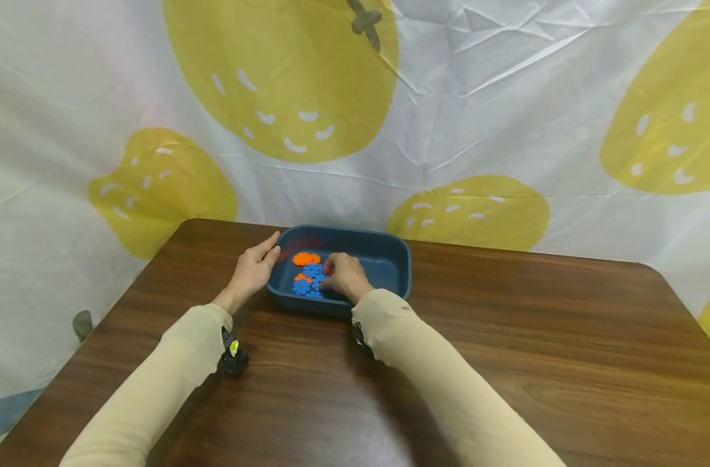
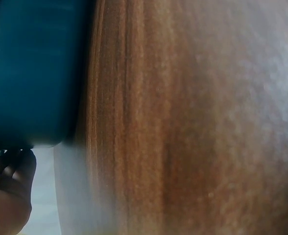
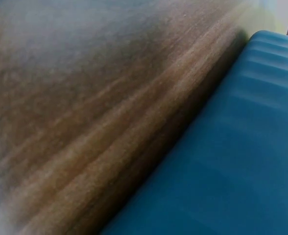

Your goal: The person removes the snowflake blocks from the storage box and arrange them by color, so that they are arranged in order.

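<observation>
A dark blue plastic bin (image 1: 398, 269) sits near the table's far edge. My left hand (image 1: 251, 269) holds its left end, with the thumb at the rim and the fingers along the outer side. In the left wrist view, the fingers of that hand (image 2: 9, 188) touch the bin's end wall (image 2: 31, 73). Inside the bin my right hand (image 1: 345, 275) reaches down with curled fingers and pinches at a blue snowflake disc (image 1: 318, 283). Several other blue snowflake discs (image 1: 301, 287) lie beside it. Orange discs (image 1: 306, 259) are grouped behind them. The right fingertips are partly hidden.
The brown wooden table (image 1: 535, 344) extends to the right of the bin and in front of it. Behind the far edge hangs a white cloth (image 1: 465, 97) with yellow fruit shapes. The bin's outer wall (image 3: 242, 156) fills the right side of the right wrist view.
</observation>
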A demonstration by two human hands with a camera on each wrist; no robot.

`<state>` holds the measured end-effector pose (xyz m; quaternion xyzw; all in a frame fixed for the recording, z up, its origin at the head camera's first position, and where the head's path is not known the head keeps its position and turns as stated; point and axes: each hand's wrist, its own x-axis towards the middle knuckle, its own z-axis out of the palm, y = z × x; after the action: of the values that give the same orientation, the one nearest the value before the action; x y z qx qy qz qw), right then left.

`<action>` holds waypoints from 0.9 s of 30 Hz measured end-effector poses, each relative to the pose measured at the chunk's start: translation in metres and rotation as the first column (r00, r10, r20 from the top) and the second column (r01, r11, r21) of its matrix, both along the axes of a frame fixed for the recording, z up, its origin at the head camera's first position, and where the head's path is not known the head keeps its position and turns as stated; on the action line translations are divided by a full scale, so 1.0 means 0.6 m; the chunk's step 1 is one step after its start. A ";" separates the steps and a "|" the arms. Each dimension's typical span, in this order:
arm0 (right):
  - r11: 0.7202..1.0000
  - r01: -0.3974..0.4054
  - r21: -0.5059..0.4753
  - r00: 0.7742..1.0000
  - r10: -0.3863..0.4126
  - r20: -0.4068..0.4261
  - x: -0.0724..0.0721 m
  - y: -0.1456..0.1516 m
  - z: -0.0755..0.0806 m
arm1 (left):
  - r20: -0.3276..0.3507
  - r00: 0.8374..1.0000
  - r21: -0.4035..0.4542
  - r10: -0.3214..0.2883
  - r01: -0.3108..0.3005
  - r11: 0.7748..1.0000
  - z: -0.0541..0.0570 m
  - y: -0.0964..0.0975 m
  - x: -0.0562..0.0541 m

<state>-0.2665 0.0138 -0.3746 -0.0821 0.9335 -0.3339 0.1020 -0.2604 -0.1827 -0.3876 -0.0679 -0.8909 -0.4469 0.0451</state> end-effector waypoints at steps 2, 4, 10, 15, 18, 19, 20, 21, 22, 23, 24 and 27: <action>1.000 -0.003 0.001 1.000 0.003 -0.001 0.000 -0.001 0.000 | 0.003 1.000 0.000 0.002 -0.002 1.000 -0.001 -0.001 -0.001; 1.000 -0.004 -0.001 1.000 0.004 -0.001 0.000 -0.001 -0.001 | 0.008 1.000 0.004 0.000 0.000 1.000 -0.002 -0.001 -0.002; 1.000 0.009 -0.007 1.000 -0.009 -0.001 0.002 -0.003 0.000 | 0.016 1.000 0.009 -0.018 0.018 1.000 -0.003 -0.005 -0.001; 1.000 0.024 -0.019 1.000 -0.024 -0.011 0.003 -0.004 0.000 | 0.016 1.000 0.008 -0.017 0.017 1.000 -0.003 -0.008 0.001; 0.999 0.032 -0.036 0.999 -0.033 -0.017 0.003 -0.003 0.000 | 0.014 1.000 0.005 -0.015 0.015 1.000 -0.004 -0.008 0.001; 0.998 0.036 -0.044 0.999 -0.037 -0.014 0.002 -0.002 0.000 | 0.017 1.000 0.008 -0.014 0.014 1.000 -0.005 -0.008 0.001; 0.998 0.040 -0.056 0.999 -0.040 -0.009 0.002 -0.001 0.000 | 0.017 1.000 0.007 -0.011 0.011 1.000 -0.005 -0.008 0.000; 0.997 0.042 -0.070 0.999 -0.042 -0.003 0.002 0.001 0.000 | 0.021 1.000 0.010 -0.011 0.011 1.000 -0.005 -0.008 0.000; 0.995 0.042 -0.090 0.999 -0.042 0.007 0.002 0.003 0.001 | 0.021 1.000 0.010 -0.011 0.011 1.000 -0.006 -0.008 -0.001; 0.993 0.043 -0.113 0.999 -0.042 0.017 0.002 0.005 0.002 | 0.022 1.000 0.009 -0.009 0.009 1.000 -0.006 -0.007 -0.001; 0.990 0.042 -0.132 0.999 -0.039 0.025 0.002 0.007 0.003 | 0.023 1.000 0.010 -0.008 0.008 1.000 -0.007 -0.007 -0.001; 0.980 0.042 -0.193 0.998 -0.034 0.044 0.004 0.017 0.009 | 0.021 1.000 0.013 -0.005 0.005 1.000 -0.007 -0.006 -0.002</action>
<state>-0.2643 0.0238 -0.3691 -0.0669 0.8956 -0.4269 0.1061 -0.2618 -0.1865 -0.3920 -0.0653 -0.8882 -0.4534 0.0351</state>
